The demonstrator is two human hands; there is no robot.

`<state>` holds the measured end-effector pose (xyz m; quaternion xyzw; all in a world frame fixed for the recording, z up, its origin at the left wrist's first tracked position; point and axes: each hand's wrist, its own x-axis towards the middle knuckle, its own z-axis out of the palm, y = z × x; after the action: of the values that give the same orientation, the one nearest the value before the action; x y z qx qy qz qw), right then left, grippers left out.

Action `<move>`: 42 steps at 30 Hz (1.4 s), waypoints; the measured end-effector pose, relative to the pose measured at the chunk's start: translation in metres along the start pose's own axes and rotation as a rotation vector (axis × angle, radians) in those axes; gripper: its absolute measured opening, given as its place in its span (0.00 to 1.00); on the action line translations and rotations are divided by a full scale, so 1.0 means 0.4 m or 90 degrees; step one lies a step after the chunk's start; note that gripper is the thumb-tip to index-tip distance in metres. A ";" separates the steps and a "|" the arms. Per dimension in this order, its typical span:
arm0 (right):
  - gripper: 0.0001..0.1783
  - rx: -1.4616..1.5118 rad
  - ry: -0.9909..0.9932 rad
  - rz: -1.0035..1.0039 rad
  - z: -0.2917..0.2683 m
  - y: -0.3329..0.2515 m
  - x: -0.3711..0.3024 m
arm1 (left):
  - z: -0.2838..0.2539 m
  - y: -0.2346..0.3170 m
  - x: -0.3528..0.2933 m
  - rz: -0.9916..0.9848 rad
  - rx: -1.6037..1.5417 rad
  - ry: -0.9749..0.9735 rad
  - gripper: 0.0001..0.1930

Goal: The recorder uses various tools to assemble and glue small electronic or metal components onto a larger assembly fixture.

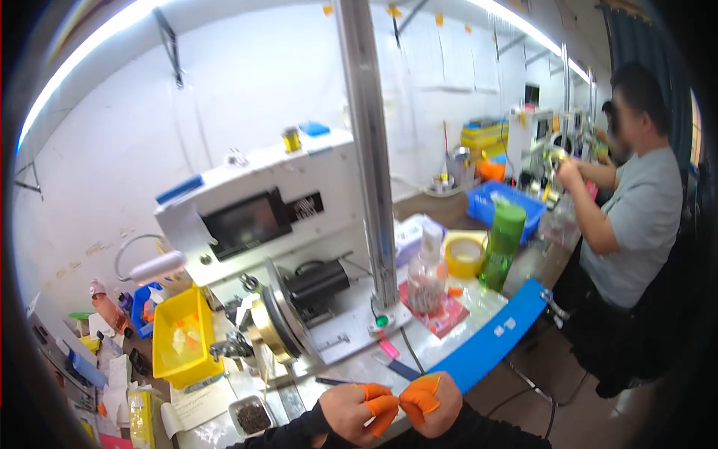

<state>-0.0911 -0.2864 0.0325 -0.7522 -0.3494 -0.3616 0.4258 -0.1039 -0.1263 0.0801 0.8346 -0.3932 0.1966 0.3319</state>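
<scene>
My left hand (354,412) and my right hand (435,405) meet at the bench's front edge, with orange covers on several fingertips. Both hands are closed, thumbs and fingers pinched together tip to tip. Whatever lies between them is hidden or too small to name. Just beyond stands a white bench machine (329,179) with a dark screen (247,223) and a round brass-coloured disc (271,329). Left of my left hand sits a small white dish (238,426) of dark bits. A dark pen-like stick (334,382) lies beyond my left hand.
A yellow bin (166,367) stands left of the machine. Right of its metal post (366,150) are a clear bottle (426,288), yellow tape (464,256), a green bottle (502,247) and a blue tray (532,208). Blue edging (490,348) runs along the bench; a co-worker (636,194) is at right.
</scene>
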 end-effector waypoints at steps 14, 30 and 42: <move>0.12 0.144 0.007 -0.145 0.164 -0.152 0.135 | -0.192 0.020 -0.142 -0.109 -0.086 0.219 0.05; 0.11 0.314 0.333 0.159 -0.127 0.042 1.115 | -0.371 -0.103 -0.225 -0.091 0.096 0.468 0.11; 0.09 0.185 0.339 0.127 -0.127 -0.008 1.326 | -0.386 -0.150 -0.240 -0.146 0.178 0.428 0.07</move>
<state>0.1560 -0.2153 0.4993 -0.5928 -0.1984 -0.4485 0.6388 -0.1260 0.0618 0.1080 0.7992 -0.1359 0.4731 0.3449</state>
